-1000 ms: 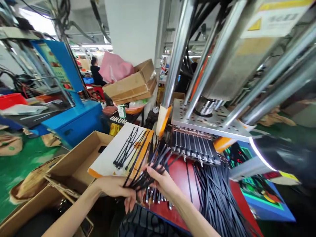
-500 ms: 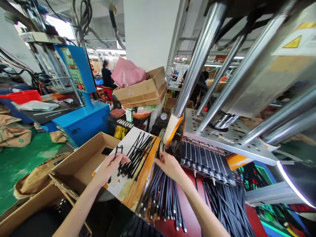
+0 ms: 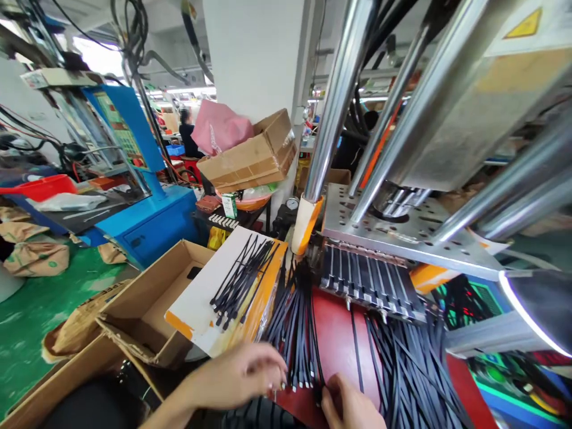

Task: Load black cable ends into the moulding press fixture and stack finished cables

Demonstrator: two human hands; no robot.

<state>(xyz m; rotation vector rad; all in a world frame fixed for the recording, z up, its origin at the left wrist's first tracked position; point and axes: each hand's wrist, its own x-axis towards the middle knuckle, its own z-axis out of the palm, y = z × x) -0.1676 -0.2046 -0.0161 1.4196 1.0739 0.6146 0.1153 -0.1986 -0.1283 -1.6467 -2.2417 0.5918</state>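
Observation:
My left hand [image 3: 243,375] is low in the head view, just left of the plug ends of a bundle of flat black cables [image 3: 297,339]. Its fingers are curled with the tips close together; blur hides what they hold, if anything. Close by on the right, my right hand [image 3: 351,404] pinches a black cable [image 3: 319,390] near its end, at the bundle's lower right. Short black cable pieces [image 3: 245,274] lie in a pile on a white board [image 3: 203,298] with orange tape, beyond my left hand.
A press with steel columns [image 3: 324,113] stands at the right, above a slotted block [image 3: 369,280] holding dark strips. More black cables [image 3: 411,369] cover the red surface [image 3: 330,333] at right. An open cardboard box [image 3: 152,304] is at left. A lamp [image 3: 536,322] juts in from the right.
Both hands have come down toward me, the left from above the board, the right from the bundle's far end. The black piece in my left hand is no longer seen there. The view has shifted slightly.

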